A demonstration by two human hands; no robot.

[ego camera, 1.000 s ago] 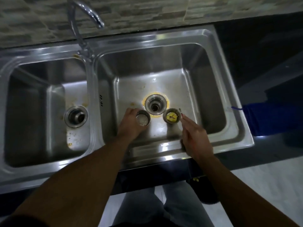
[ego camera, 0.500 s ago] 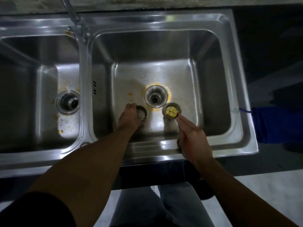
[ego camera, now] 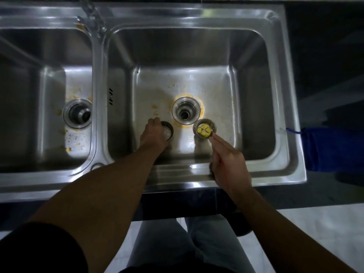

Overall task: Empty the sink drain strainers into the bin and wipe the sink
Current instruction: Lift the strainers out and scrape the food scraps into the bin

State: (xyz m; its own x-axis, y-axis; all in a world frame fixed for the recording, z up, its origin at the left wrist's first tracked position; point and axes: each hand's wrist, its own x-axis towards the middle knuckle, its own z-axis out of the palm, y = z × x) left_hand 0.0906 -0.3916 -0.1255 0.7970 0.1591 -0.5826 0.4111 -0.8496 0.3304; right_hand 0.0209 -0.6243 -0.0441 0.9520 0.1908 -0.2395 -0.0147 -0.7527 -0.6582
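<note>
Two strainers, both out of the drains and mouths up, low in the right basin at frame centre: left strainer, pale crumbs inside, left hand curled round its side; right strainer, yellow scraps inside, pinched at its near rim by the right hand; open drain between and just above them. Bin not in view, so the carry's direction cannot be told; each strainer sits in its nearer hand and probably wants carrying level. Blue cloth at right edge, beside the sink.
</note>
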